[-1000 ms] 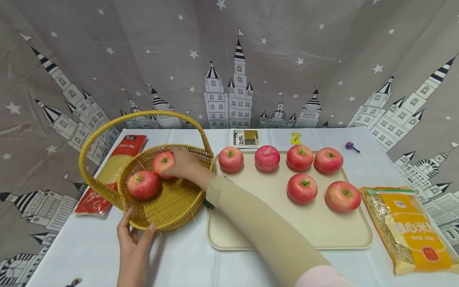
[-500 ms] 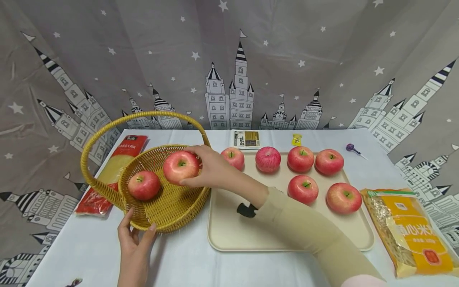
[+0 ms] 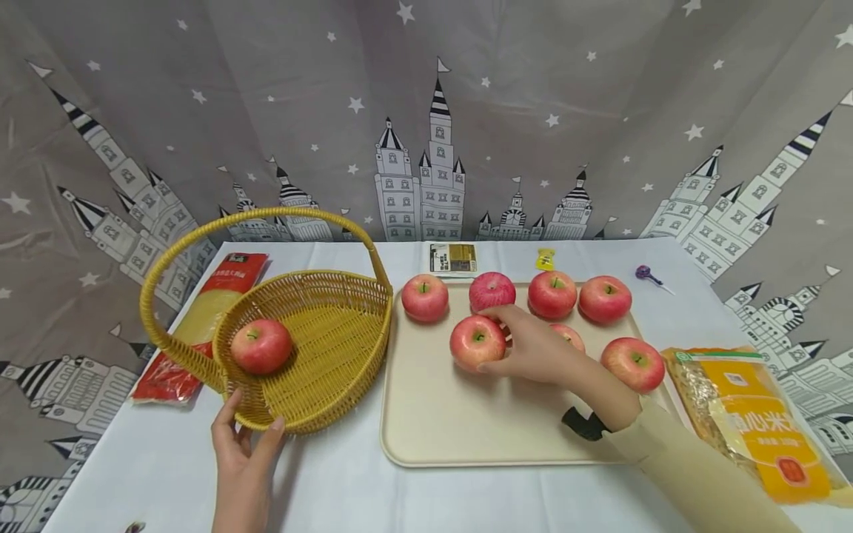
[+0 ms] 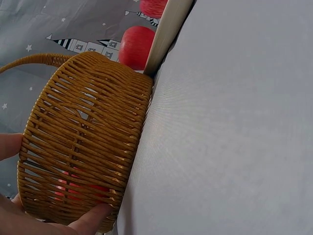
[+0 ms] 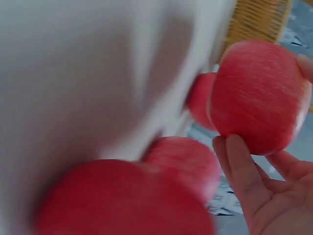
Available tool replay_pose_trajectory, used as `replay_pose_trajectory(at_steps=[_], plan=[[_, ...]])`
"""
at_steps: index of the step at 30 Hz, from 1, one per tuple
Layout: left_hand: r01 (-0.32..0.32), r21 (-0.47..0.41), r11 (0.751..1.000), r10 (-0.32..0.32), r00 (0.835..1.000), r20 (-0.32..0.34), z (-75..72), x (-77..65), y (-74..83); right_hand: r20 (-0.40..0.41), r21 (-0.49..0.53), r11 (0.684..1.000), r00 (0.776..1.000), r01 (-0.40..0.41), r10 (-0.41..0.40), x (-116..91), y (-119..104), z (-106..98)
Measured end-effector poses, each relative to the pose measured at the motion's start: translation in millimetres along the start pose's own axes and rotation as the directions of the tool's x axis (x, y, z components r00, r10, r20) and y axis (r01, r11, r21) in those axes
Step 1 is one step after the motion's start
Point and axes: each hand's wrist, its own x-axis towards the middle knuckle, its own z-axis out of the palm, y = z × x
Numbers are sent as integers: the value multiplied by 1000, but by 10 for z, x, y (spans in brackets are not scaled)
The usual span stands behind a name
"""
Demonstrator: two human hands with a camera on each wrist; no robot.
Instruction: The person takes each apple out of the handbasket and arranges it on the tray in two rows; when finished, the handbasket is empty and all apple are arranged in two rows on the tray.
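My right hand [image 3: 533,344] holds an apple [image 3: 477,343] above the cream tray [image 3: 466,437], thumb and fingers on its sides. The right wrist view shows that same apple [image 5: 261,95] raised off the tray. My left hand [image 3: 241,459] holds the near side of a yellow wicker basket [image 3: 333,403]. In the left wrist view, the thumb [image 4: 95,218] lies against the woven wall and a finger reaches the rim. One apple [image 3: 262,346] sits in the basket's left part. Several others stand on the tray, including a darker striped apple [image 3: 492,290]; one is partly hidden behind my right hand.
A red noodle packet [image 3: 233,275] lies left of the basket, partly behind it. An orange-yellow pasta bag [image 3: 766,422] lies right of the tray. Along the back are a small flat packet [image 3: 453,257], a yellow candy [image 3: 545,259] and a purple lollipop [image 3: 645,273].
My right hand has lifted an apple out of the basket and carried it right, over the tray. One apple stays in the basket. The left hand keeps its place.
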Motion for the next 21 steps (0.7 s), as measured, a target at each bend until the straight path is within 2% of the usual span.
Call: replay_pose_trajectory(at_steps=[2, 7, 12, 14, 17, 21], plan=[[-8, -3, 1000, 8, 1000, 0, 2, -7, 1, 13, -64, 998, 1000, -19, 19, -36, 82, 22], [5, -6, 1000, -5, 1000, -14, 32, -53, 68, 19, -116, 992, 999, -44, 47, -52, 148, 40], [3, -6, 1000, -3, 1000, -22, -6, 26, -26, 52, -154, 986, 997, -56, 65, -21, 139, 36], [-1, -5, 1000, 0, 1000, -22, -11, 33, -36, 73, -159, 986, 995, -54, 66, -7, 141, 39], [5, -6, 1000, -5, 1000, -20, 24, -42, 67, 78, -151, 987, 994, -61, 74, 16, 108, 38], [2, -11, 1000, -3, 1000, -19, 40, -70, 102, 11, -102, 994, 999, -31, 33, 96, -23, 56]])
